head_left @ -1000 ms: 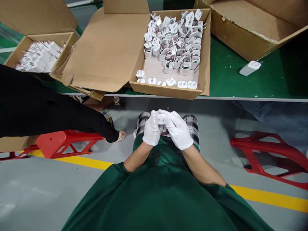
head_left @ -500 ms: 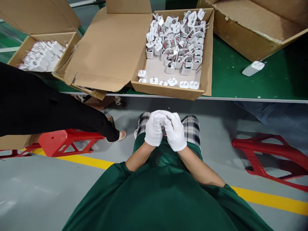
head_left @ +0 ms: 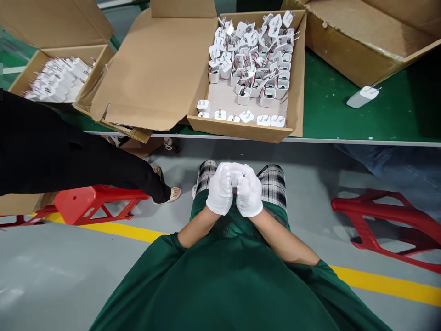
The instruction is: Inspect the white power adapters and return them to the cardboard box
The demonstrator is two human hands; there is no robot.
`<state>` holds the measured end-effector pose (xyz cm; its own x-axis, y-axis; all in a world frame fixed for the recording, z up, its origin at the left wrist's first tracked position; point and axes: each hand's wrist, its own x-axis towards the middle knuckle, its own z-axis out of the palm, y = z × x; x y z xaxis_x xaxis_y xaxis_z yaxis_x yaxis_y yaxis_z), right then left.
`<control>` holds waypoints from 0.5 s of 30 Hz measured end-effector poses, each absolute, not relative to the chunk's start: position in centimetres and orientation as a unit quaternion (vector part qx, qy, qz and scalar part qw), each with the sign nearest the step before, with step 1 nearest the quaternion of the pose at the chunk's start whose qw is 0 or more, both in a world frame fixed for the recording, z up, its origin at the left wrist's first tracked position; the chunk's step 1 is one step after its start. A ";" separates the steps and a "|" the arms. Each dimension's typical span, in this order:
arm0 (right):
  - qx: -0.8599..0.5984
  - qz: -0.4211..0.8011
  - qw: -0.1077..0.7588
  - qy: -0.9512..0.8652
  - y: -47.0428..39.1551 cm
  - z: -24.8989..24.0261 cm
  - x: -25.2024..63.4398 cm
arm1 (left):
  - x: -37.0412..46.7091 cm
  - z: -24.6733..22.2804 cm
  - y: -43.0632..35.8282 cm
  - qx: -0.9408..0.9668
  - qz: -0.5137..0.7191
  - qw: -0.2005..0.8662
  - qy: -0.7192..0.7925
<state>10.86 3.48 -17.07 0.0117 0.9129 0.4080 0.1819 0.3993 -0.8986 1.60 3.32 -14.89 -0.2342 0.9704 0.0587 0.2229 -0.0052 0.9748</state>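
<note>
Both of my hands wear white gloves and meet above my lap. My left hand (head_left: pixel 219 189) and my right hand (head_left: pixel 249 191) are closed around one white plug charger (head_left: pixel 236 178), whose upper face shows between the thumbs. The fingers hide most of it. Ahead of them on the bench is an open cardboard box (head_left: pixel 237 133) of white chargers. Many of its chargers (head_left: pixel 267 97) stand as open housings with red wires and prong caps hanging out. Along the near wall, several closed chargers (head_left: pixel 246 116) stand prongs up.
A lone white charger (head_left: pixel 363 97) lies on the green bench (head_left: pixel 327 122), below a large carton (head_left: pixel 354 50). At left is a box (head_left: pixel 86 89) of chargers. A person in black trousers (head_left: pixel 103 158) stands at left. Red stools (head_left: pixel 79 204) flank me.
My hands have drawn slightly closer together and down, and the right hand's fingers have curled in more. The charger's upper face now shows more between the thumbs.
</note>
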 end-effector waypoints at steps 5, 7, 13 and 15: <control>-0.455 0.380 0.567 -0.572 3.1 -16.4 10.9 | 1.8 -14.2 2.6 0.504 0.514 0.355 0.596; -0.462 0.401 0.566 -0.553 3.0 -15.9 11.0 | 1.8 -14.2 2.4 0.503 0.519 0.362 0.589; -0.457 0.495 0.529 -0.516 3.3 -15.2 11.7 | 2.1 -14.5 2.3 0.490 0.529 0.383 0.577; -0.452 0.517 0.519 -0.509 3.5 -15.5 11.9 | 2.2 -14.5 2.6 0.478 0.537 0.394 0.572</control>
<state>11.88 3.49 -15.47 -0.0517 0.9968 0.0614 -0.0765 0.0574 -0.9954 2.19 2.56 -14.53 -0.2311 0.9709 0.0633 0.1229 -0.0354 0.9918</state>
